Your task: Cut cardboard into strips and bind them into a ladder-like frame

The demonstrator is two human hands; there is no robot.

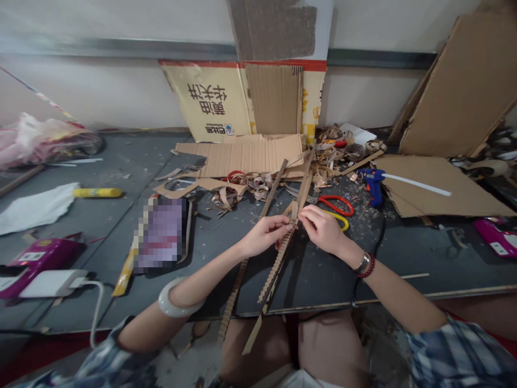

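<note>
Over a dark worktable [323,269], my left hand [264,235] and my right hand [321,229] meet at a construction of long cardboard strips [288,237]. Both pinch the strips at their crossing with fingertips and thumbs. One strip with a notched, saw-toothed edge [246,258] runs diagonally down past my left wrist and off the table edge. A second toothed strip [274,272] lies close beside it. A plain narrow strip [305,186] rises above my right hand. The fingers hide the exact joint.
Red-handled scissors [335,203] and a blue hot glue gun [372,186] lie just beyond my right hand. Cardboard sheets [242,159] and curled shavings [258,186] sit farther back. A pixelated tablet [161,234], pink device [40,256] and white power adapter [48,283] are left.
</note>
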